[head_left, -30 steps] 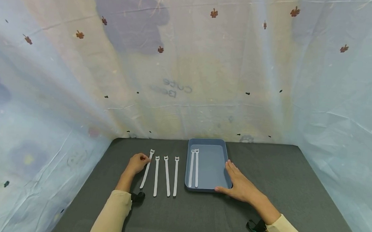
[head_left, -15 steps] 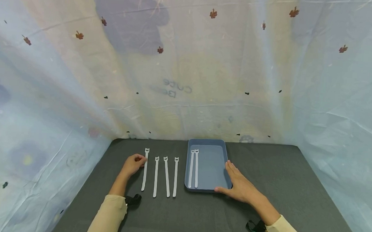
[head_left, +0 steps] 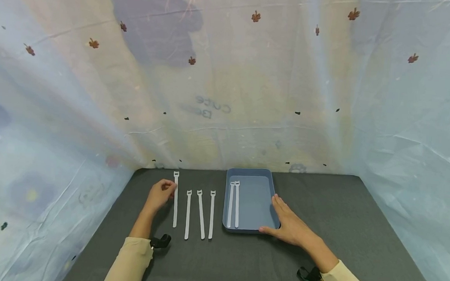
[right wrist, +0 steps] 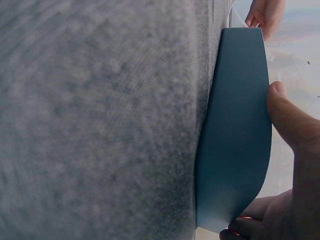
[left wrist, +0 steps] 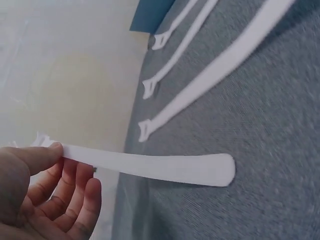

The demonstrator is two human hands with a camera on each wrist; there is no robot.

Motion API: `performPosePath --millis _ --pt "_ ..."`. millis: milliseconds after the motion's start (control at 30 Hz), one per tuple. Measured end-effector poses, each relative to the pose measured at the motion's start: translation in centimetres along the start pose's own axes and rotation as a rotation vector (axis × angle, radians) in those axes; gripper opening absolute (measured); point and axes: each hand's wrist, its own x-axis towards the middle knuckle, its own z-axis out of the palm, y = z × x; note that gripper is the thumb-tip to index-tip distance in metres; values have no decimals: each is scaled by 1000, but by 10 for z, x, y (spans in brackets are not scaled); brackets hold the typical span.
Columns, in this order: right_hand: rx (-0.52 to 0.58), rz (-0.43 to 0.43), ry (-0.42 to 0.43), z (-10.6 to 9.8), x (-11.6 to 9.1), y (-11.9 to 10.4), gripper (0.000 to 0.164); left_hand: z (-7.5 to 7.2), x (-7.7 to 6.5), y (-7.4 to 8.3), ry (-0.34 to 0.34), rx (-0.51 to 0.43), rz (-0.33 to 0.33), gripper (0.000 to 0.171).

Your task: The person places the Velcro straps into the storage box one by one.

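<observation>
My left hand (head_left: 160,194) pinches a white cable tie strap (head_left: 175,206) between thumb and fingers, near its slotted head. In the left wrist view the strap (left wrist: 165,167) stretches out from the thumb, its rounded tail above the cloth. Three similar straps (head_left: 187,217) lie side by side on the table, right of that hand. Two more straps (head_left: 237,205) lie along the left side inside a blue-grey tray (head_left: 253,206). My right hand (head_left: 289,224) rests against the tray's near right corner, fingers straight along the side, thumb at the near rim (right wrist: 265,120).
Dark grey cloth (head_left: 240,266) covers the table. A pale patterned curtain (head_left: 224,145) hangs behind the far edge and down both sides. Black bands (head_left: 309,275) sit on both wrists.
The left hand has carried its strap leftward and then toward the far edge, turning it from slanted to nearly straight. The right hand and the tray have stayed in place.
</observation>
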Motion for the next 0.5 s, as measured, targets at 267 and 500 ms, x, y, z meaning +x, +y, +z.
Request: performPosePath --millis 267,500 --pt "-5 -7 7 1 1 2 129 -1 -1 15 7 -16 47 29" --pt "1 -13 1 0 1 0 128 4 -5 39 24 -47 85 29"
